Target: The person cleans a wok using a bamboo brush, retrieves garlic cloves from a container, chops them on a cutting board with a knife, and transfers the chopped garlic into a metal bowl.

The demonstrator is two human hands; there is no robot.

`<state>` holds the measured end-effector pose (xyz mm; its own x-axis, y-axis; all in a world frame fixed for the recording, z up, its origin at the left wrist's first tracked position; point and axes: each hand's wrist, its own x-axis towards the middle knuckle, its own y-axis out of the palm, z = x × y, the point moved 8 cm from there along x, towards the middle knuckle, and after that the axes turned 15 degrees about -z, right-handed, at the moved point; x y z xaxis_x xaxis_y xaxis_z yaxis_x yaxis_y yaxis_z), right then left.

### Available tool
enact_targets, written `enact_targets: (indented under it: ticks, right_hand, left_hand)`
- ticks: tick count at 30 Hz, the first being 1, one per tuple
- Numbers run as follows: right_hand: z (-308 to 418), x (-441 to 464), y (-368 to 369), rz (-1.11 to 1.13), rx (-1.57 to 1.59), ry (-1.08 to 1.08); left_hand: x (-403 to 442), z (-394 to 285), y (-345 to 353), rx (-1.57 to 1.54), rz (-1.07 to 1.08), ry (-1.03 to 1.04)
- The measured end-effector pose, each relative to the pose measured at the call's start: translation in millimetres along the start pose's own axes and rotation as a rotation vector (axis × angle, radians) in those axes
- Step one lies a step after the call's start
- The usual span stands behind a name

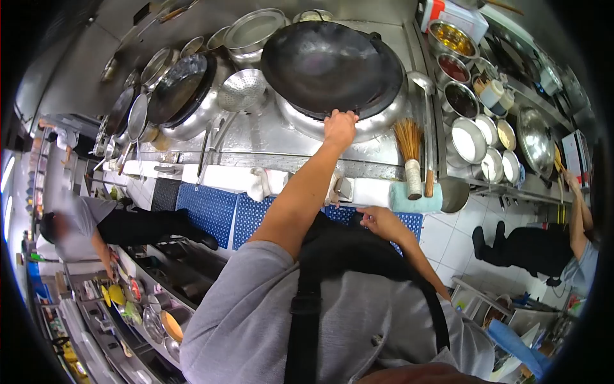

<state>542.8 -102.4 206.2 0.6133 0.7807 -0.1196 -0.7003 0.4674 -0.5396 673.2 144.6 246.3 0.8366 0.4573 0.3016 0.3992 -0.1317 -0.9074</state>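
My left hand is closed on the near edge of a large black wok, where its handle seems to sit under my fingers. The wok is tilted over a second dark wok on the round steel burner ring. At waist height, before the counter edge, my right hand hangs with its fingers loosely apart and nothing visible in them. A bamboo wok brush and the ladle lie to the right of the burner. To its left is a perforated strainer.
More dark woks and a lidded pot stand on the left. Sauce and seasoning bowls line the right shelf. A folded green cloth lies on the front ledge. Co-workers stand left and right.
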Motion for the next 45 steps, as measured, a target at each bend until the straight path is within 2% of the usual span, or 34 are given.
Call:
enact_targets:
  ticks: [6, 8, 10, 12, 13, 15, 18, 19, 20, 21, 23, 26, 27, 31, 34, 35, 38, 42, 45]
  right_hand:
    - [-9, 4, -3, -0.020, 0.024, 0.008]
    - [1, 10, -15, -0.005, 0.024, 0.021]
    - [-3, 8, -16, 0.000, 0.032, 0.007]
    - [-6, 8, -19, -0.005, -0.018, -0.051]
    - [24, 10, -27, -0.027, 0.059, -0.217]
    - [44, 18, -24, 0.002, 0.048, -0.156]
    - [65, 40, -11, 0.117, -0.018, -0.143]
    - [68, 43, -8, 0.166, -0.047, -0.141]
    - [69, 46, -6, 0.211, -0.076, -0.137]
    - [75, 51, -6, 0.150, -0.037, -0.216]
    - [72, 52, -4, 0.169, 0.003, -0.145]
    - [69, 52, 2, 0.219, -0.001, -0.150]
    - [69, 51, 3, 0.238, 0.007, -0.126]
    - [67, 49, 1, 0.216, 0.004, -0.158]
    - [67, 48, -5, 0.169, -0.017, -0.191]
    - [67, 47, -7, 0.163, -0.012, -0.176]
    - [69, 43, -9, 0.149, -0.006, -0.154]
    - [64, 35, -5, 0.149, -0.020, -0.146]
    - [61, 35, -3, 0.148, -0.023, -0.142]
  left_hand:
    - [2, -1, 2, 0.011, -0.047, 0.000]
    - [-27, -41, -68, -0.111, -0.483, 0.120]
    - [-83, -88, -146, -0.534, -0.535, 0.326]
    - [-131, -111, -155, -0.831, -0.077, 0.405]
    - [-138, -113, -148, -0.842, -0.006, 0.406]
    - [-150, -117, -138, -0.858, 0.115, 0.408]
    - [-155, -102, -96, -0.911, 0.468, 0.231]
    - [-153, -98, -96, -0.953, 0.496, 0.187]
    - [-150, -93, -100, -0.944, 0.437, 0.178]
    - [-148, -86, -103, -0.933, 0.379, 0.168]
    - [-145, -73, -103, -0.900, 0.289, 0.149]
    - [-120, -48, -102, -0.767, -0.012, 0.209]
    - [-105, -45, -112, -0.702, -0.048, 0.158]
    - [-68, -37, -117, -0.474, -0.314, 0.208]
    - [-59, -43, -106, -0.407, -0.270, 0.252]
    - [-56, -42, -98, -0.346, -0.202, 0.219]
    - [-36, -39, -81, -0.105, -0.223, 0.179]
    - [-20, -27, -38, 0.073, -0.147, 0.195]
    - [-19, -23, -36, 0.074, -0.102, 0.176]
